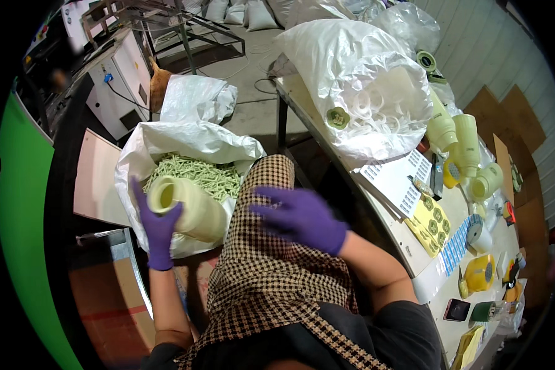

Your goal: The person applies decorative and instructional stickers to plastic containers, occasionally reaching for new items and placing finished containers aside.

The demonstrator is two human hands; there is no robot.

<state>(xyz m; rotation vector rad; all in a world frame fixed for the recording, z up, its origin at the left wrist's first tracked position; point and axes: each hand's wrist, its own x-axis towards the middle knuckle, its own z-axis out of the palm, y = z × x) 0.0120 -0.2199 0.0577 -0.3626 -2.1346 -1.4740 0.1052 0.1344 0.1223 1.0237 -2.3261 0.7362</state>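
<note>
My left hand (156, 229), in a purple glove, grips a pale green plastic bottle (198, 213) by its neck end. The bottle lies tilted, its round open mouth towards the hand. It is over a white woven sack (135, 148) filled with short pale green plastic pieces (197, 169). My right hand (302, 219), in a matching glove, is above my checked apron (253, 271), fingers spread and slightly blurred. Nothing shows in it.
On the right, a table (407, 246) bears a large white bag (376, 105) of translucent rings, more pale green bottles (467, 145), a yellow sticker sheet (430, 225), tape rolls and a phone (457, 309). A cardboard box (108, 296) stands at the lower left.
</note>
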